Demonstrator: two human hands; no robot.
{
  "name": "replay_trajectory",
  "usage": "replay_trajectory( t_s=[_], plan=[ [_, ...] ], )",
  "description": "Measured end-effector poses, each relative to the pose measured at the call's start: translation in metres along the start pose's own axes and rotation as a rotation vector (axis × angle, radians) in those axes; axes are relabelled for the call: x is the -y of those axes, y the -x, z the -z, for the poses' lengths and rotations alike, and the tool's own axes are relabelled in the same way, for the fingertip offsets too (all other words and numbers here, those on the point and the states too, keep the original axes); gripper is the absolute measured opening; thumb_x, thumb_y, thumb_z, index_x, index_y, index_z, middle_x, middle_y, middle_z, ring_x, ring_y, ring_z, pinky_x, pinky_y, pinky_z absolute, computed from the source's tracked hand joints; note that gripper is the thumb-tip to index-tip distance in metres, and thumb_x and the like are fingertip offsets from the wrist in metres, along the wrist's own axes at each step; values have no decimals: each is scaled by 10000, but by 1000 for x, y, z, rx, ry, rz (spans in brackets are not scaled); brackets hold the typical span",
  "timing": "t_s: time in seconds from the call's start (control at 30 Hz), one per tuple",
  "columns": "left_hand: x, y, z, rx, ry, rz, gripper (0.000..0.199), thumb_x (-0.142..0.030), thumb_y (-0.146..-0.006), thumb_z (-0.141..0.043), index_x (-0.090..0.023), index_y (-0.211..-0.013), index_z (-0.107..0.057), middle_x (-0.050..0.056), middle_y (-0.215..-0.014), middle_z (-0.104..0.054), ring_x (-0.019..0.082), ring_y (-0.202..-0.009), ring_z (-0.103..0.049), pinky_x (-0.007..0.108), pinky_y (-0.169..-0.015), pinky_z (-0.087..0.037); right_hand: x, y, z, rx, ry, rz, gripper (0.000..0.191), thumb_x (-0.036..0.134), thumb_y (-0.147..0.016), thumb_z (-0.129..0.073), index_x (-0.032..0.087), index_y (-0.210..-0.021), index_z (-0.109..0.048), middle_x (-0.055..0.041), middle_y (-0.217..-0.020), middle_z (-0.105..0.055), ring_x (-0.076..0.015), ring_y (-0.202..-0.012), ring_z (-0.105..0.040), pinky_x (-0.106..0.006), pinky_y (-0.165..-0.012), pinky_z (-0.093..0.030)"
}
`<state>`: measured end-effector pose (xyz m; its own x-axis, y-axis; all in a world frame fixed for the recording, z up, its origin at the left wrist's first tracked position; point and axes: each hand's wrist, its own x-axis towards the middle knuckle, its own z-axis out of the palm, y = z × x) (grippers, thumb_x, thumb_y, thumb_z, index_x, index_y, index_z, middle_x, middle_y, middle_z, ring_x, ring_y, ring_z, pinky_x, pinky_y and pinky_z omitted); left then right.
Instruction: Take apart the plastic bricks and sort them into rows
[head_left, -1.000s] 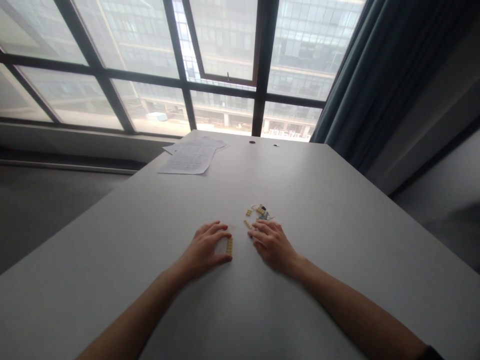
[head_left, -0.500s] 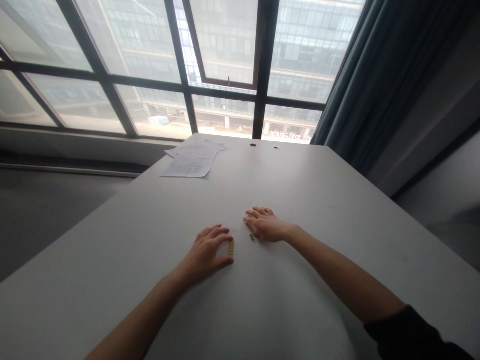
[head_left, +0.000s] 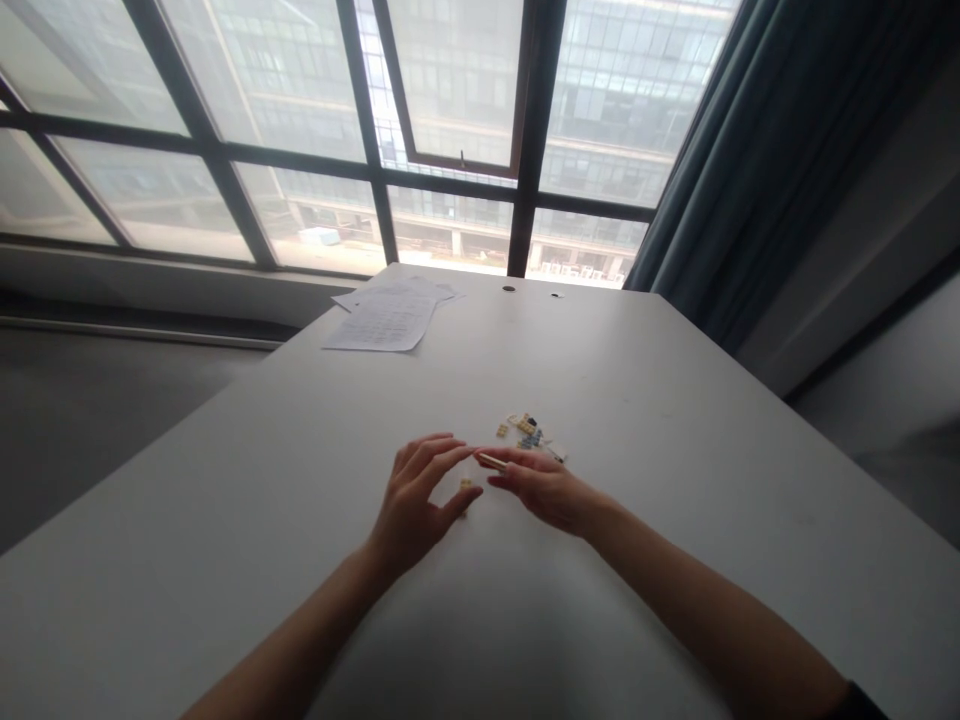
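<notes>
In the head view, my right hand (head_left: 551,490) pinches a thin tan building-block plate (head_left: 492,461) between thumb and fingers, just above the table. Opposite it is my left hand (head_left: 420,490), its thumb and fingers apart around a gap and its fingertips close to the held plate. A yellow studded building block (head_left: 466,483) lies on the table beneath the left hand, partly covered by the thumb. Beyond my right hand is a loose pile of small building blocks (head_left: 529,438) in yellow, blue-grey, white and black. One small yellow block (head_left: 502,431) sits at the pile's left.
A white table (head_left: 300,480) stretches toward the window. Printed papers (head_left: 390,318) lie at its far left edge. Near the far edge there is a dark round hole (head_left: 508,289). A dark curtain (head_left: 720,180) hangs on the right.
My right hand has come back from the pile, uncovering it, and now holds the tan plate. My left hand has lifted off the yellow block, which stays on the table.
</notes>
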<state>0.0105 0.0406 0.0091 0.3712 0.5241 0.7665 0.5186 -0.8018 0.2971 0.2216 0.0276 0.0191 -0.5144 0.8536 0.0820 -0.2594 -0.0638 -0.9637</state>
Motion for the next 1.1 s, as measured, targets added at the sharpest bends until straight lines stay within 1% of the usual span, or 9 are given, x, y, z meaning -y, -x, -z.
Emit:
replay_trajectory(
  t_s=[0.07, 0.17, 0.37, 0.47, 0.67, 0.73, 0.9, 1.0, 1.1],
  plan=[
    [-11, -4, 1, -73, 14, -28, 273, -224, -800, -690, -242, -1062, -616, 48, -1016, -659, 221, -1054, -567, 398, -918, -452, -4, 7, -14, -2, -312, -42, 330, 426, -839, -618, 214, -1089, -660, -73, -1214, -607, -210, -1165, -518, -421, -1027, -365],
    [-18, -4, 0, -107, 21, -49, 170, -151, -813, -661, -246, -954, -652, 21, -922, -674, 200, -993, -588, 372, -877, -460, -9, 11, -27, 7, -538, -106, 243, 386, -828, -636, 194, -967, -692, -56, -1095, -648, -188, -1082, -547, -385, -960, -417],
    [-18, -4, 0, -99, 35, -62, 118, -143, -820, -647, -223, -906, -660, 22, -867, -689, 197, -954, -594, 361, -850, -460, -18, 12, -27, 10, -573, -131, 284, 431, -819, -632, 188, -958, -679, -58, -1074, -647, -191, -1074, -549, -381, -949, -422],
    [-19, -5, 0, -89, 38, -63, 92, -152, -817, -655, -223, -876, -657, 17, -863, -691, 195, -954, -592, 358, -853, -457, -16, 14, -23, -6, -288, -60, 333, 385, -836, -619, 206, -1117, -626, -70, -1173, -610, -200, -1118, -536, -405, -983, -405],
    [-8, -1, 1, 7, -24, -81, 76, -167, -817, -653, -233, -854, -644, 16, -911, -691, 201, -999, -579, 363, -879, -440, 1, 16, -21, -73, 990, 258, 449, 247, -882, -545, 182, -1320, -463, -120, -1333, -484, -236, -1253, -394, -448, -1081, -305],
    [3, 3, 3, 102, -47, -62, 95, -196, -823, -644, -232, -911, -638, 35, -992, -678, 209, -1040, -565, 377, -912, -427, -1, 15, -21, -83, 1272, 296, 459, 197, -884, -525, 145, -1333, -441, -144, -1333, -479, -257, -1271, -362, -462, -1092, -286],
    [31, 14, 9, 404, -47, 38, 455, -366, -759, -686, -224, -1174, -566, 95, -1223, -590, 266, -1183, -491, 432, -987, -399, -19, 8, -14, -62, 1512, 179, 428, 235, -860, -569, 112, -1263, -496, -167, -1317, -486, -295, -1273, -358, -465, -1078, -305],
    [39, 19, 10, 546, -45, 64, 481, -397, -732, -693, -236, -1171, -582, 95, -1265, -573, 302, -1254, -432, 477, -1025, -364, -24, 5, -13, -15, 1516, 143, 416, 288, -852, -578, 126, -1231, -518, -170, -1334, -472, -303, -1292, -338, -485, -1089, -273],
    [40, 21, 8, 582, -40, 80, 447, -401, -735, -687, -239, -1144, -610, 95, -1265, -578, 313, -1271, -419, 492, -1039, -348, -24, 5, -13, 1, 1488, 128, 423, 318, -857, -567, 141, -1238, -515, -161, -1356, -457, -298, -1307, -322, -487, -1100, -246]
  ],
)
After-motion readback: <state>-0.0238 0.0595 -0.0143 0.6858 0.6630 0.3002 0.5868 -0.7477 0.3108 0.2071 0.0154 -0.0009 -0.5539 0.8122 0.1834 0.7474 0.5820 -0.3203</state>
